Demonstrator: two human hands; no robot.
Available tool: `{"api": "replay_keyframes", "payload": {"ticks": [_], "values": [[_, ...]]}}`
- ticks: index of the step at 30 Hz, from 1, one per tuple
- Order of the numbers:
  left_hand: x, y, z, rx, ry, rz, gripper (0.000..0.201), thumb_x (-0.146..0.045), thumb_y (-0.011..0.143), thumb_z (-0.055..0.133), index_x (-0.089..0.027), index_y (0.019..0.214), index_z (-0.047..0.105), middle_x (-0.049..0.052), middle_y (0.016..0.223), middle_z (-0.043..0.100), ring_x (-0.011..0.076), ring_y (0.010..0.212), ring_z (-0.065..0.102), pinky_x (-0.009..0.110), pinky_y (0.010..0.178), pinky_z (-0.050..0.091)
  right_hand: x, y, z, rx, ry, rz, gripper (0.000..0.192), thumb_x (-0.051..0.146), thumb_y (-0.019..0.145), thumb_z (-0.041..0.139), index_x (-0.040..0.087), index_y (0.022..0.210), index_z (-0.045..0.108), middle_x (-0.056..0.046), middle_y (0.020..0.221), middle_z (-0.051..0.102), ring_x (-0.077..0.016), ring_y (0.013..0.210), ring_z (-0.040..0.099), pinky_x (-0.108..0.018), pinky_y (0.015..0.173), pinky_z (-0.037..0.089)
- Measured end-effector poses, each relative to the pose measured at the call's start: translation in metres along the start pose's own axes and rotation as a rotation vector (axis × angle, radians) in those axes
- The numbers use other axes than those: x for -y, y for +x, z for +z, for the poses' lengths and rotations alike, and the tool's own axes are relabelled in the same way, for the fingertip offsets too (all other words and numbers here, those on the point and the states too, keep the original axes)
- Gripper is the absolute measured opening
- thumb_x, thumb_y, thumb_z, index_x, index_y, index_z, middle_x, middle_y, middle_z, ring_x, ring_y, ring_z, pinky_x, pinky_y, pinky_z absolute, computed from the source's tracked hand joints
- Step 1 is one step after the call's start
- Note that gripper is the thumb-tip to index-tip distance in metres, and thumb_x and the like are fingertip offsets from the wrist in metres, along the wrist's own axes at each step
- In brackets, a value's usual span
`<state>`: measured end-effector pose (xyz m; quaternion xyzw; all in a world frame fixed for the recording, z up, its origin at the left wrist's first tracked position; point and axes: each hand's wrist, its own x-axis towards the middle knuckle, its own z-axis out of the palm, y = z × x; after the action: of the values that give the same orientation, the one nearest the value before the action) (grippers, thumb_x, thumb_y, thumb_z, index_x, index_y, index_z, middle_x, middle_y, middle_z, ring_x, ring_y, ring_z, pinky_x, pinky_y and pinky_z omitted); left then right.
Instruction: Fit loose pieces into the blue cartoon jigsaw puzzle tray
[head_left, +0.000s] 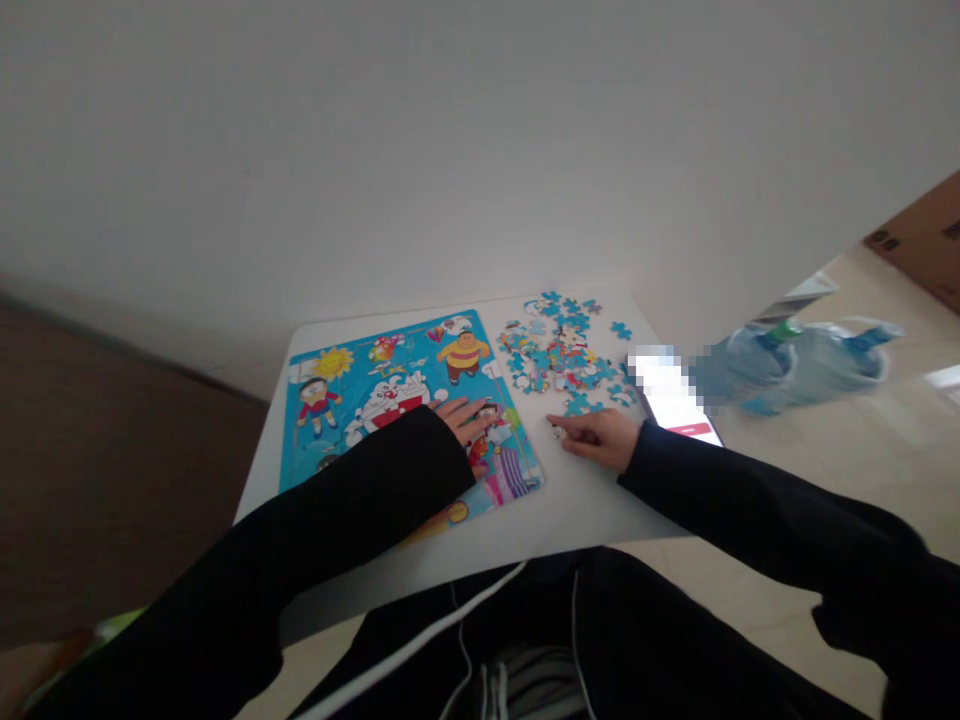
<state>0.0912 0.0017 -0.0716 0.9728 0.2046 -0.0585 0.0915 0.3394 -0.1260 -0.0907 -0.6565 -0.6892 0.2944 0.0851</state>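
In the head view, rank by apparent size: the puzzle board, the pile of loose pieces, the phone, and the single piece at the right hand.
1. Puzzle board, largest by far.
2. Pile of loose pieces.
3. Phone, partly blurred and covered by the sleeve, so this rank is unsure.
4. Single piece at the right hand, smallest.

One white table [570, 510] carries one cartoon puzzle board [360, 400], one loose heap of puzzle pieces [559, 350], too many and too small to count, and one phone [675, 405]. Two hands show: the left hand [465, 420] and the right hand [600, 437]. Two large water bottles [787, 365] lie on the floor, beside one cardboard box [926, 240]
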Motion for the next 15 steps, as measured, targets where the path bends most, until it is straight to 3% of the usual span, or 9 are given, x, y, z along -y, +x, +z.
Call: {"api": "replay_keyframes", "payload": {"ticks": [4,7,10,12,14,15], "values": [[0.000,0.007,-0.001,0.001,0.013,-0.011,0.066,-0.048,0.070,0.060,-0.024,0.129,0.045,0.010,0.137,0.042,0.0331,0.124,0.039,0.057,0.104,0.026,0.003,-0.006,-0.007,0.040,-0.112,0.010,0.055,0.036,0.081,0.051,0.026,0.134,0.043,0.000,0.062,0.064,-0.0136,0.052,0.053,-0.024,0.052,0.036],[-0.005,0.004,-0.010,-0.088,-0.007,0.008,0.058,-0.046,0.073,0.058,-0.022,0.125,0.050,0.010,0.132,0.048,0.0313,0.118,0.047,0.055,0.102,0.031,0.006,-0.005,-0.021,0.009,-0.154,0.047,0.055,0.041,0.082,0.049,0.027,0.135,0.041,0.000,0.061,0.064,-0.0143,0.053,0.055,-0.024,0.053,0.037],[-0.034,-0.012,-0.039,-0.289,-0.096,0.132,0.034,-0.038,0.087,0.043,-0.023,0.113,0.058,0.005,0.109,0.064,0.0194,0.098,0.060,0.041,0.095,0.044,0.005,0.006,-0.040,-0.067,-0.198,0.044,0.047,0.036,0.084,0.047,0.027,0.130,0.048,-0.001,0.073,0.067,-0.0140,0.060,0.057,-0.025,0.060,0.041],[-0.064,-0.033,-0.068,-0.448,-0.115,0.306,0.025,-0.034,0.088,0.041,-0.028,0.094,0.065,-0.002,0.083,0.069,0.0122,0.075,0.063,0.028,0.075,0.052,0.005,0.019,-0.049,-0.107,-0.258,0.021,0.042,0.030,0.085,0.045,0.027,0.126,0.052,-0.003,0.086,0.067,-0.0144,0.066,0.058,-0.026,0.065,0.043],[-0.093,-0.059,-0.096,-0.575,-0.105,0.180,0.022,-0.031,0.087,0.045,-0.042,0.088,0.064,-0.010,0.077,0.067,0.0115,0.077,0.062,0.029,0.077,0.054,0.005,0.034,-0.054,-0.116,-0.339,-0.016,0.042,0.026,0.085,0.044,0.025,0.126,0.053,-0.007,0.099,0.065,-0.0168,0.080,0.060,-0.027,0.071,0.044],[-0.104,-0.072,-0.107,-0.581,-0.092,0.117,0.023,-0.032,0.084,0.046,-0.046,0.094,0.062,-0.010,0.082,0.068,0.0162,0.085,0.062,0.038,0.081,0.054,0.005,0.041,-0.055,-0.108,-0.385,-0.035,0.042,0.024,0.085,0.044,0.025,0.126,0.052,-0.008,0.105,0.063,-0.0187,0.089,0.059,-0.028,0.075,0.044]]}}
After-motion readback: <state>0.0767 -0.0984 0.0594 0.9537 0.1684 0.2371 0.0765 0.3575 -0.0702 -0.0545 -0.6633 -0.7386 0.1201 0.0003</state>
